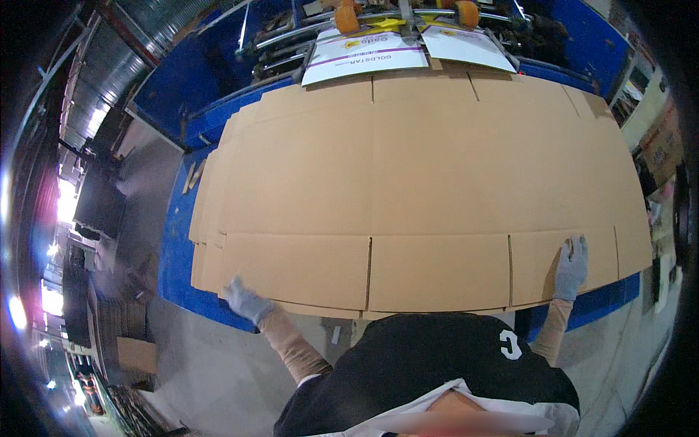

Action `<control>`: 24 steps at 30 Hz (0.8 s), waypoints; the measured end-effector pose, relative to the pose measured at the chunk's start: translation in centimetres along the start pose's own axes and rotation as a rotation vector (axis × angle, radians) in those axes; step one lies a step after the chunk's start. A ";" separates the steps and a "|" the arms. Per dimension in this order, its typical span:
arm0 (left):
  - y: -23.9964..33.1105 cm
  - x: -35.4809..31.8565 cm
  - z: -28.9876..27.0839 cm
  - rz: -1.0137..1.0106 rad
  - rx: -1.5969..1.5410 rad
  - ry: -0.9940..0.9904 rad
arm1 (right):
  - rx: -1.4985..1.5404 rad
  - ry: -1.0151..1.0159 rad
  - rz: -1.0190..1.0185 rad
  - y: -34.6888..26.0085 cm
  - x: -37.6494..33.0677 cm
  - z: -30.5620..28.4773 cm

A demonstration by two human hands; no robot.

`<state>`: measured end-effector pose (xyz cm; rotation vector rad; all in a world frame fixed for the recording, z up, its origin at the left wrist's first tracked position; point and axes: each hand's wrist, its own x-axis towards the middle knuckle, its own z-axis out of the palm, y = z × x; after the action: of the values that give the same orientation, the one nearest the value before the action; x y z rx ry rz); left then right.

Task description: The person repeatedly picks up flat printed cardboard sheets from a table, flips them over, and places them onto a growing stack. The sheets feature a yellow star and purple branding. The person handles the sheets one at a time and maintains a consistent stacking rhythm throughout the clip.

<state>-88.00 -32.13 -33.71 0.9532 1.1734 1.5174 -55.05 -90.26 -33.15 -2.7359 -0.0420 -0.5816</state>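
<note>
A stack of flat brown cardboard box blanks [429, 160] lies in front of me, with creases and slots cut into the near and far flaps. My left hand [250, 301], in a grey glove, is at the near left corner of the stack. Its thumb and fingers look apart, touching the cardboard edge, and part of the fingers is hard to make out. On the near right flap, my grey-gloved right hand [571, 267] rests with fingers stretched out and pointing away from me. The sheets at the left edge are slightly staggered.
Under the stack is a blue metal table [177, 251]. Beyond it stands a machine with metal bars, orange rollers [346, 19] and white printed panels [365, 58]. Cardboard pieces [137, 355] are on the left floor; more clutter [659, 149] is at the right.
</note>
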 end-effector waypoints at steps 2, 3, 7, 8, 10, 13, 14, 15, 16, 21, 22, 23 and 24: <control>0.7 0.5 -2.1 -0.223 -0.366 0.034 | 0.037 -0.055 -0.007 0.0 0.0 0.2; 1.0 0.7 -3.3 -0.271 -0.412 0.028 | 0.054 -0.042 -0.014 -0.4 0.1 0.4; -0.6 -1.2 -4.6 -0.093 -0.179 -0.396 | 0.173 0.033 -0.061 -3.9 1.7 0.8; -0.5 -1.7 -4.4 0.139 0.268 -0.583 | 0.279 0.014 -0.117 -5.2 2.1 0.9; 0.2 -3.1 -3.1 0.028 0.261 -0.662 | 0.374 -0.031 -0.241 -7.6 2.9 0.5; 4.3 -5.2 -1.5 -0.187 -0.127 -0.503 | 0.389 -0.268 -0.355 -10.8 3.6 -0.5; 5.8 -6.1 -0.8 -0.136 -0.131 -0.516 | 0.419 -0.265 -0.416 -11.5 3.7 -0.8; 7.2 -7.0 -0.3 -0.066 -0.152 -0.521 | 0.441 -0.287 -0.452 -12.2 3.9 -1.1; 8.4 -7.7 0.5 -0.033 -0.097 -0.467 | 0.463 -0.370 -0.440 -12.6 4.0 -1.5; 12.0 -9.7 3.4 0.130 0.124 -0.586 | 0.571 -0.586 -0.436 -14.0 4.4 -3.4; 12.5 -9.7 3.8 0.162 0.189 -0.626 | 0.563 -0.640 -0.424 -14.6 4.6 -3.8; 12.9 -9.7 4.0 0.192 0.249 -0.668 | 0.761 -0.693 -0.359 -15.2 4.6 -4.3; 13.4 -9.8 4.4 0.217 0.315 -0.718 | 0.944 -0.734 -0.275 -16.0 4.5 -4.7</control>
<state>-84.43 -41.69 -19.92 1.7056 0.8003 1.0030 -54.30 -76.92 -22.12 -1.8598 -0.6813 0.3542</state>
